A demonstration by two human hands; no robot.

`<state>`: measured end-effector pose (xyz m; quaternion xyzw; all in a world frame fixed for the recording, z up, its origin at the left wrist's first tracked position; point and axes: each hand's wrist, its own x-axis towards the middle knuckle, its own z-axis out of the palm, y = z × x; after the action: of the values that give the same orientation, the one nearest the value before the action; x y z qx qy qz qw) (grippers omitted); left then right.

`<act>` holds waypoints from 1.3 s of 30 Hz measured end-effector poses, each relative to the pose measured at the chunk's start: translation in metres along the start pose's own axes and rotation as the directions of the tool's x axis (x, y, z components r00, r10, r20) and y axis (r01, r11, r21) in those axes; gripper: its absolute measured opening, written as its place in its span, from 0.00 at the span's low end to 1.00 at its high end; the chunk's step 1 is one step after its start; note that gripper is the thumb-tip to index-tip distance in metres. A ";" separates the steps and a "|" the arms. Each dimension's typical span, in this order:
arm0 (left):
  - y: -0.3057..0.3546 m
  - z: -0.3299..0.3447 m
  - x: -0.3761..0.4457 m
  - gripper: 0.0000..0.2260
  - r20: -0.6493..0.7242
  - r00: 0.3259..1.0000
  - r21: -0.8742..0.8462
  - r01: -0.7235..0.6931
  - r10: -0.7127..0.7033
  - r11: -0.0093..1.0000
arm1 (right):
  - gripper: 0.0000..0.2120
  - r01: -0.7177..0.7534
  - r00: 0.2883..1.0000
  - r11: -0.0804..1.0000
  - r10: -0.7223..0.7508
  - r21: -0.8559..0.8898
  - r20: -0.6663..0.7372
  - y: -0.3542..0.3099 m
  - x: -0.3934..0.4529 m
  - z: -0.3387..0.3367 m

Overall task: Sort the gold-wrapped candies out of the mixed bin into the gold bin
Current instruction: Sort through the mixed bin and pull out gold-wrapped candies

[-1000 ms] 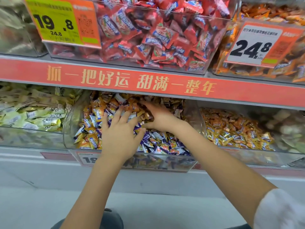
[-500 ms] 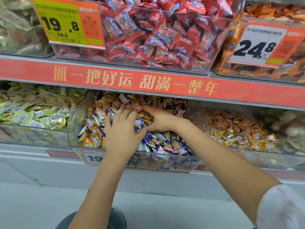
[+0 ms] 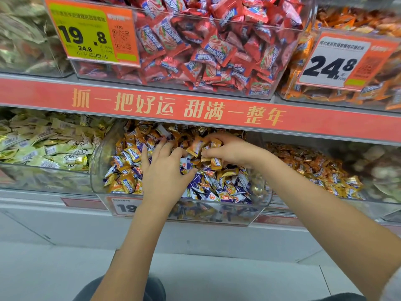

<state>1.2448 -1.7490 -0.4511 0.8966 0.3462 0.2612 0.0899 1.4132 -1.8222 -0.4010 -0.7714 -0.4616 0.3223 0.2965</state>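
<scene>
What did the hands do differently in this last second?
The right hand curled over several gold candies and now grips them, slightly raised off the pile. The left hand stayed spread flat on the candies in the mixed bin.

Clear glossy plastic mixed bin (image 3: 98, 161); shiny foil-like gold-wrapped candies (image 3: 196, 146); matt paper price tag (image 3: 91, 31).

My left hand (image 3: 163, 170) and right hand (image 3: 233, 149) are bare, with no rings, watch or gloves, and both forearms are uncovered. A pale grey-white fabric sleeve (image 3: 390, 287) covers my right upper arm. Dark grey-blue cloth trousers (image 3: 152, 288) cover my knee below.
</scene>
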 end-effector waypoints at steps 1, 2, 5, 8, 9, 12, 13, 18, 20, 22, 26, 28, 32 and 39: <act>0.002 0.000 0.000 0.20 -0.009 1.000 -0.006 -0.023 0.023 1.000 | 0.07 -0.008 1.000 0.998 0.008 0.055 0.000 0.000 -0.002 -0.001; 0.005 0.000 0.001 0.22 -0.024 0.998 -0.017 -0.055 0.055 0.998 | 0.05 -0.016 1.000 0.994 0.015 0.104 0.010 -0.002 -0.005 -0.003; 0.017 0.001 0.003 0.23 -0.088 0.988 -0.099 -0.138 0.130 0.985 | 0.08 -0.098 0.994 0.969 0.086 0.226 0.061 -0.005 -0.012 -0.004; 0.029 -0.002 0.003 0.22 -0.025 0.995 -0.405 -0.099 0.097 0.909 | 0.12 -0.184 0.983 0.897 0.167 0.403 0.078 -0.005 -0.014 -0.003; 0.032 -0.004 0.003 0.21 0.009 0.996 -0.492 -0.076 0.092 0.867 | 0.15 -0.197 0.980 0.867 0.179 0.457 0.083 -0.003 -0.014 -0.002; 0.035 -0.006 0.005 0.20 0.042 0.998 -0.578 -0.012 0.044 0.816 | 0.17 -0.210 0.977 0.808 0.193 0.551 0.090 0.002 -0.016 0.000; 0.035 -0.006 0.006 0.19 0.064 0.998 -0.589 0.019 0.023 0.808 | 0.15 -0.208 0.978 0.784 0.188 0.584 0.095 0.002 -0.017 0.001; 0.029 -0.006 0.007 0.21 0.175 0.984 -0.602 0.102 0.006 0.792 | 0.12 -0.171 0.981 0.687 0.184 0.706 0.058 -0.004 -0.025 0.000; 0.025 -0.007 0.006 0.21 0.187 0.982 -0.556 0.081 0.029 0.827 | 0.10 -0.114 0.978 0.700 0.202 0.705 -0.043 -0.009 -0.038 -0.002; 0.021 -0.007 0.005 0.20 0.264 0.959 -0.388 0.005 0.106 0.921 | 0.08 -0.053 0.964 0.762 0.207 0.646 -0.165 -0.008 -0.061 -0.007; 0.028 -0.007 0.002 0.21 0.425 0.877 -0.098 -0.202 0.224 0.974 | 0.07 0.012 0.863 0.839 0.266 0.544 -0.429 0.021 -0.108 -0.025; 0.031 -0.006 0.003 0.20 0.432 0.869 -0.058 -0.240 0.241 0.969 | 0.07 0.040 0.770 0.833 0.327 0.552 -0.548 0.038 -0.116 -0.037; 0.030 -0.002 0.003 0.11 0.382 0.909 -0.188 -0.103 0.170 0.977 | 0.18 -0.052 0.714 0.659 0.550 0.751 -0.434 0.074 -0.108 -0.064; 0.030 0.001 0.007 0.13 0.210 0.974 -0.363 0.002 0.080 0.932 | 0.29 -0.124 0.866 0.583 0.459 0.803 -0.199 0.110 -0.106 -0.086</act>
<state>1.2669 -1.7666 -0.4389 0.8950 0.2624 0.2205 0.2856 1.4984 -1.9756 -0.4074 -0.6844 -0.0756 0.3736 0.6216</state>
